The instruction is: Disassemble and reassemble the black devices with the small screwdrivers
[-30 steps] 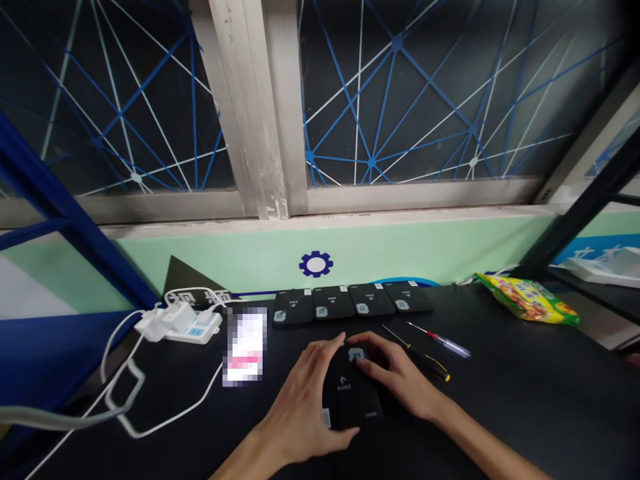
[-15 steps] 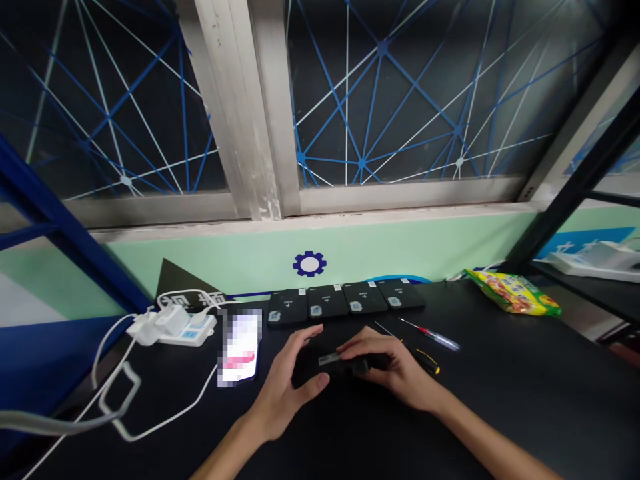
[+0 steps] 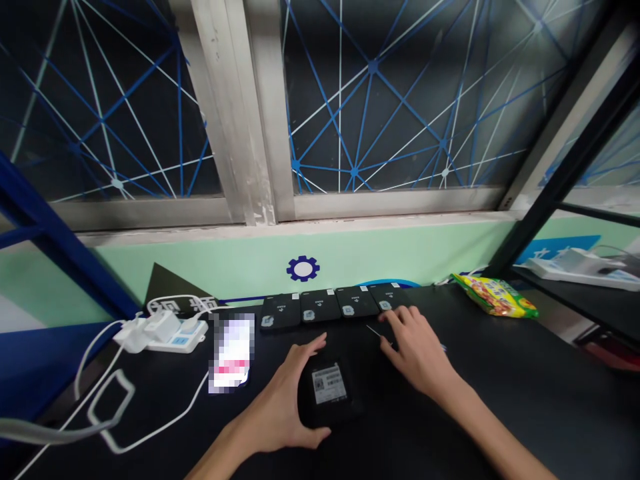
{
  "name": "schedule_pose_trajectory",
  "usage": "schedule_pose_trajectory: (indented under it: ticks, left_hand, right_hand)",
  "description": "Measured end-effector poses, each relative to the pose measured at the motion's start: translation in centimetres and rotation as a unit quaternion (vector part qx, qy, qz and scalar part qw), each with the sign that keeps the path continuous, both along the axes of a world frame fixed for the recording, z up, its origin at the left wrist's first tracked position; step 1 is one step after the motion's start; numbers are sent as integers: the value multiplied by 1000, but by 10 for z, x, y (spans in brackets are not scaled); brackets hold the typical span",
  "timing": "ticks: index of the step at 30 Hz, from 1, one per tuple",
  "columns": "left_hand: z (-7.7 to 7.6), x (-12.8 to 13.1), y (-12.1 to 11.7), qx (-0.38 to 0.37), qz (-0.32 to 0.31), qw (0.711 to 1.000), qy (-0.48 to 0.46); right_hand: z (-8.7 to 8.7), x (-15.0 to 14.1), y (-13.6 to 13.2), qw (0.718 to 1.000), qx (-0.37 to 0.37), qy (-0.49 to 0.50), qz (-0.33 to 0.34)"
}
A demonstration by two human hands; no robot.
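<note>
A flat square black device [image 3: 354, 393] with a white printed label lies label-up on the black table. My left hand [image 3: 285, 400] is curved around its left side, fingers along the far edge and thumb along the near edge. To the right, my right hand [image 3: 417, 347] is stretched over the tools, palm down with fingers apart. The thin metal shaft of a screwdriver [image 3: 374, 331] shows beside its thumb, while the handle is hidden beneath the hand. A small bit of a second tool [image 3: 443, 347] shows past the hand's right side.
Several similar black devices [image 3: 320, 305] stand in a row along the wall. At the left are a lit phone [image 3: 234, 350], a white power strip [image 3: 183, 339] and loose white cables [image 3: 165, 423]. A yellow-green snack bag [image 3: 495, 295] lies at the back right, near a black shelf frame [image 3: 530, 200].
My right hand has let go of the black device and moved right and away from me, over the screwdrivers. The device now lies label-up, my left hand around it. The view has shifted slightly.
</note>
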State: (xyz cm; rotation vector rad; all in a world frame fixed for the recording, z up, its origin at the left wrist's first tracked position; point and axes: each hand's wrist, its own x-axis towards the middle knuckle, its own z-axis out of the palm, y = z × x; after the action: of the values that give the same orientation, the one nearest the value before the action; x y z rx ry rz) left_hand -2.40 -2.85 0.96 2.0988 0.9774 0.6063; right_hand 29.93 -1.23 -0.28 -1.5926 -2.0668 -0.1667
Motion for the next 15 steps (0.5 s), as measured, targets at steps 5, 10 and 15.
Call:
schedule_pose_trajectory:
  ticks: [5, 10, 15]
  left_hand:
    - [-3, -3, 1, -23, -27, 999, 10]
    - [-5, -4, 1, -29, -41, 999, 8]
    - [-5, 2, 0, -37, 2, 999, -24]
  right_hand:
    - [-26, 33, -31, 994, 1, -63, -89]
    - [-7, 42, -36, 979, -117, 164, -21]
    - [50, 15, -12, 888, -82, 451, 29]
